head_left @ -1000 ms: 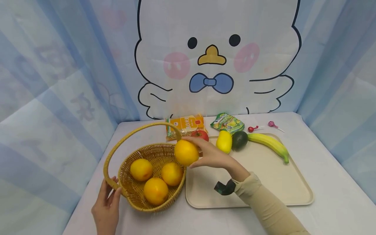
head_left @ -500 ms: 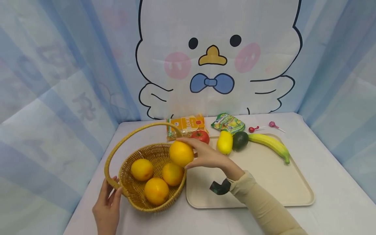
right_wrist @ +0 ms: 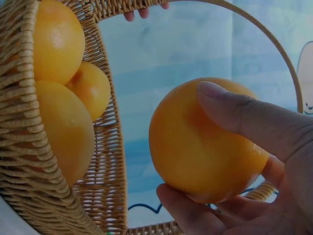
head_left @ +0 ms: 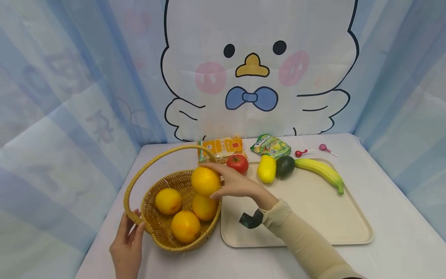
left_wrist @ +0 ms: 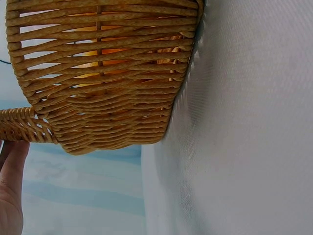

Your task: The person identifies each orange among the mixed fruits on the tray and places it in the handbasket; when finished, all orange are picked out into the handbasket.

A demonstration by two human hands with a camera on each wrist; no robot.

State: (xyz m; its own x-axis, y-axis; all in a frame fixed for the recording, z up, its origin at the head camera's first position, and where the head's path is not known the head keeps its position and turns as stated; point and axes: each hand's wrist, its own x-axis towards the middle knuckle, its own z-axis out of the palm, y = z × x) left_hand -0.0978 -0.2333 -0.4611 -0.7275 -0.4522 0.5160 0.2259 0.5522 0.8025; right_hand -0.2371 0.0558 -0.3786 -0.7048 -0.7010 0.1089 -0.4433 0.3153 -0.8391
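Observation:
My right hand [head_left: 238, 184] grips an orange [head_left: 205, 182] above the right side of a wicker basket [head_left: 156, 240]. In the right wrist view thumb and fingers curl round that orange [right_wrist: 205, 142], held apart from the fruit inside. Three more oranges [head_left: 185, 227] lie in the basket. At the basket's left end my left hand [head_left: 127, 246] holds the base of the tall arched handle [head_left: 127, 193], thumb on one side and fingers on the other. Only part of the left hand [left_wrist: 11, 191] shows in the left wrist view, touching the handle base.
Right of the basket lies a beige tray [head_left: 313, 217]. A tomato [head_left: 237, 164], a yellow mango-like fruit [head_left: 266, 169], an avocado [head_left: 285, 167] and a banana [head_left: 320, 172] are along its far edge. Behind are an orange packet [head_left: 223, 149], a green packet [head_left: 271, 146] and two lollipops [head_left: 299, 153].
My right hand has moved left with the orange, from the basket's right rim to over its inside. The left hand stays at the handle.

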